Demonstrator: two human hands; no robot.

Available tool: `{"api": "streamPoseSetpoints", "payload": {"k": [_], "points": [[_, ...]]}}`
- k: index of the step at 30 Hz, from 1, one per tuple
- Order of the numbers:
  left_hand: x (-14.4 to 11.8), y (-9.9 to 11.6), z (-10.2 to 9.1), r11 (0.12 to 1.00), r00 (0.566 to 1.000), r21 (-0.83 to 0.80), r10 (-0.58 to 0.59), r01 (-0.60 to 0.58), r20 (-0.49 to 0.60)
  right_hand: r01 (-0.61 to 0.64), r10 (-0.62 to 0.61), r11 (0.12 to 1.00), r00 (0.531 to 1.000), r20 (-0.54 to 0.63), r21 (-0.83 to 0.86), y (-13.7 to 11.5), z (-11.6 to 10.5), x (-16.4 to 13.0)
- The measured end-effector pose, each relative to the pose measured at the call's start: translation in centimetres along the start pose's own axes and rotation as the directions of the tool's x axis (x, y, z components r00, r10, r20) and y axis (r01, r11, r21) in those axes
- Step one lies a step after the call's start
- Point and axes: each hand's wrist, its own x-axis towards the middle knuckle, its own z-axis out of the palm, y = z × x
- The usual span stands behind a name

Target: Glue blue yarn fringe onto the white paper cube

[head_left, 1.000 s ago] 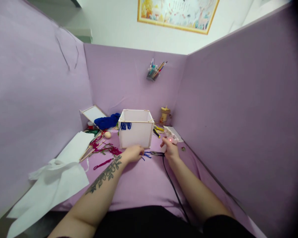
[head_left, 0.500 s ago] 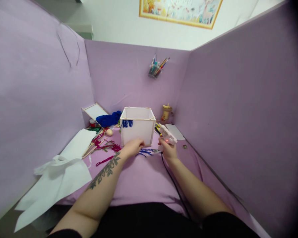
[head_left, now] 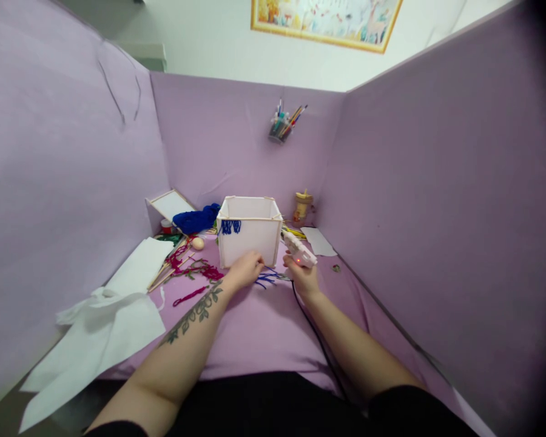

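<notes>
A white hot glue gun (head_left: 300, 250) with a small red light is gripped in my right hand (head_left: 304, 276), its nozzle pointing up and left toward the box's right edge. My left hand (head_left: 246, 270) is closed low in front of the white open-topped box (head_left: 257, 240); its fingertips face away, so what they pinch is hidden. Cut blue yarn strands (head_left: 268, 277) lie on the cloth just right of those fingers. Along the box's upper left front edge hangs a short blue yarn fringe (head_left: 230, 227). Sticks frame the box's edges.
Magenta yarn (head_left: 204, 270), wooden sticks (head_left: 164, 276), a blue yarn skein (head_left: 195, 220) and white sheets (head_left: 118, 315) lie left. A yellow cup (head_left: 303, 206) stands behind right. The gun's black cord (head_left: 316, 331) runs toward me. Purple panels (head_left: 418, 182) enclose the table.
The view has shifted slightly. My right hand has tilted the glue gun a little and brought it closer to the box's right side. My left hand stays low by the box.
</notes>
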Motion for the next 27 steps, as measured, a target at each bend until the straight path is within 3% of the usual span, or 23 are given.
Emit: {"api": "streamPoseSetpoints", "payload": {"k": [4,7,13,17,27], "points": [[0.0,0.2,-0.3,0.976,0.999,-0.213,0.044,-0.044,-0.001,0.044,-0.045,0.999,0.998,0.045,0.006,0.1,0.5,-0.4],[-0.1,0.5,0.0,0.964,0.994,-0.242,0.101,-0.106,-0.034,0.049,-0.051,0.999,0.995,0.091,0.021,0.4,0.9,-0.6],[-0.6,1.3,-0.2,0.966,0.981,-0.208,0.128,-0.156,-0.143,-0.007,0.002,0.999,0.993,0.120,0.039,1.0,1.4,-0.8],[-0.8,1.5,-0.5,0.973,0.980,-0.172,0.127,-0.154,-0.155,0.027,-0.030,0.999,0.989,0.142,0.025,1.0,1.5,-0.8],[-1.0,2.0,-0.7,0.994,0.977,0.103,0.057,-0.037,-0.207,0.048,-0.048,0.999,0.971,0.234,0.006,1.1,1.7,-0.3]]}}
